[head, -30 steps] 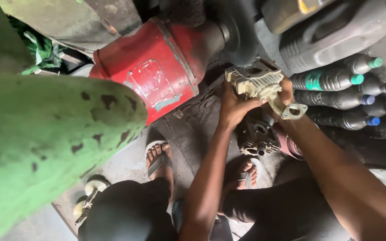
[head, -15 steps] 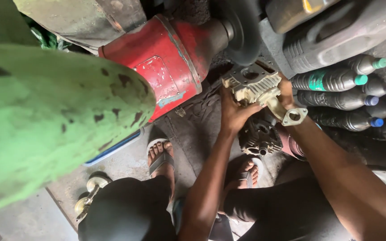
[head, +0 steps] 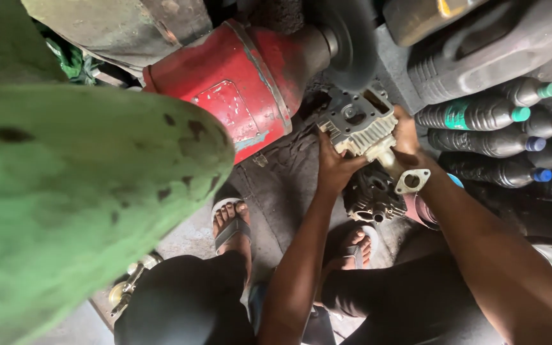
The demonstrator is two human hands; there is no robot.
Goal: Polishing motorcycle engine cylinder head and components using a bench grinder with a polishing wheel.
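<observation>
Both hands hold one finned grey metal engine part [head: 360, 128] up against the dark round wheel [head: 347, 39] on the shaft of the red motor [head: 237, 102]. Left hand [head: 335, 163]: grip clenched on the part's lower left edge, fingers wrapped under the fins. Right hand [head: 407, 137]: grip clenched on the part's right side, just above a short pipe stub ending in a flat flange with a hole [head: 411, 181]. The part's open face, with a round bore and a rectangular opening, points up toward the camera, tilted slightly.

Below the hands, a second dark engine piece [head: 372, 199] sits on the floor [head: 289, 185], between two sandalled feet [head: 232, 227]. To the right, dark plastic bottles [head: 480, 115] with green and blue caps lie stacked on their sides, under a large dark jug [head: 480, 51]. A worn green curved surface [head: 78, 204] fills the left foreground, blurred.
</observation>
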